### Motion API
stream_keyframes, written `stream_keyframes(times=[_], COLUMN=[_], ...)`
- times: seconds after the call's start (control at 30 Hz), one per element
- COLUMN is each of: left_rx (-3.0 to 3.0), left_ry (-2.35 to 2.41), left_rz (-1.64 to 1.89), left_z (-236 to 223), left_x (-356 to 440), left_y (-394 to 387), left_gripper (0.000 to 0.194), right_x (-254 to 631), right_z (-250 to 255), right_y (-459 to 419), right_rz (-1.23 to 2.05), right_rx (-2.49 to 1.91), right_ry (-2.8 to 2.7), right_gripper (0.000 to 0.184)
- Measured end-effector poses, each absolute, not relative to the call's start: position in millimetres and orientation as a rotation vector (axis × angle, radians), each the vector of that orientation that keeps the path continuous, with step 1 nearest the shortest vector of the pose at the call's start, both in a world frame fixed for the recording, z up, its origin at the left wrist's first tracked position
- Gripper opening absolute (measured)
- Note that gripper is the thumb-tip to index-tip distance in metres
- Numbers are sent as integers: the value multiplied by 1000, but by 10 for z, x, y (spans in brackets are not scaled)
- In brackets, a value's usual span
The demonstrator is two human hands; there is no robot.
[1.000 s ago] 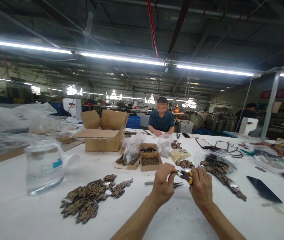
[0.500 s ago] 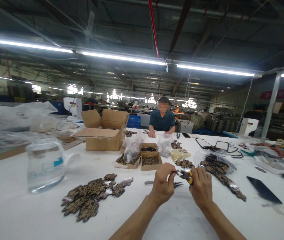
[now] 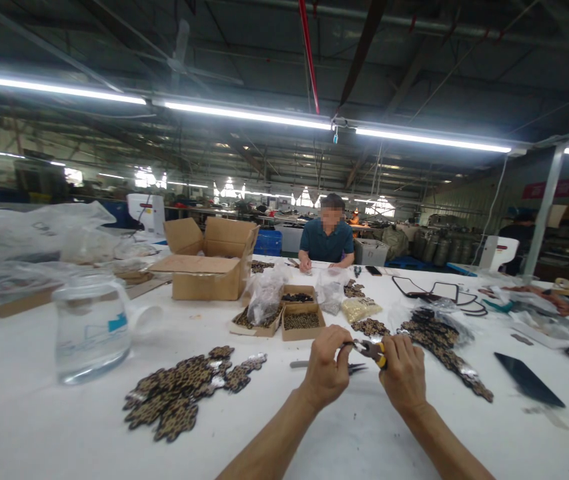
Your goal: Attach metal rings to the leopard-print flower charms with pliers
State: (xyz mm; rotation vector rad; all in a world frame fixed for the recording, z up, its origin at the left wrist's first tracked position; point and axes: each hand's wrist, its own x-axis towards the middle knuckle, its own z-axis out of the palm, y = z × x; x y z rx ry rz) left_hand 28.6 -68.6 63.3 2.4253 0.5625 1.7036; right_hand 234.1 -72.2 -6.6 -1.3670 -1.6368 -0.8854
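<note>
- Mid-job, I reckon: left hand (image 3: 325, 365) has its fingers pinched on a small dark piece (image 3: 349, 343), lower centre; right hand (image 3: 404, 372) has fingers wrapped round yellow-handled pliers (image 3: 375, 351), tips right by it.
- Spotted patches (image 3: 177, 387) lower left, another pile (image 3: 431, 335) right of centre; can't tell which are finished.
- Front little box (image 3: 304, 334), mid-frame: loads of brassy bits (image 3: 301, 321). Box behind (image 3: 299, 289): dark bits (image 3: 298, 298). Jug (image 3: 91, 357), left: clear liquid.

Piece (image 3: 348, 344) in the fingers (image 3: 340, 336) of the left hand (image 3: 325, 370): too small to identify. Pliers (image 3: 375, 350): handles mostly hidden by the right hand (image 3: 405, 370). Grey tool (image 3: 299, 365): partly behind the left hand. Forearms (image 3: 277, 433): cut off by the lower edge. Jug (image 3: 81, 360): print blurred.
</note>
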Motion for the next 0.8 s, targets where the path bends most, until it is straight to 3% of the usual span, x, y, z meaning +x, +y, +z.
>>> stream_keyframes(times=[0.4, 0.8], left_rx=[2419, 2472], left_ry=[557, 595], left_rz=[1688, 1778], left_z=[633, 547], left_x=[278, 319], left_y=[-672, -687], left_gripper=[11, 16], right_x=[2349, 2337], right_z=[-82, -249], right_y=[-715, -569], right_rz=[-856, -555], right_rx=[-1366, -1242], right_ry=[-1639, -1594], right_gripper=[25, 73])
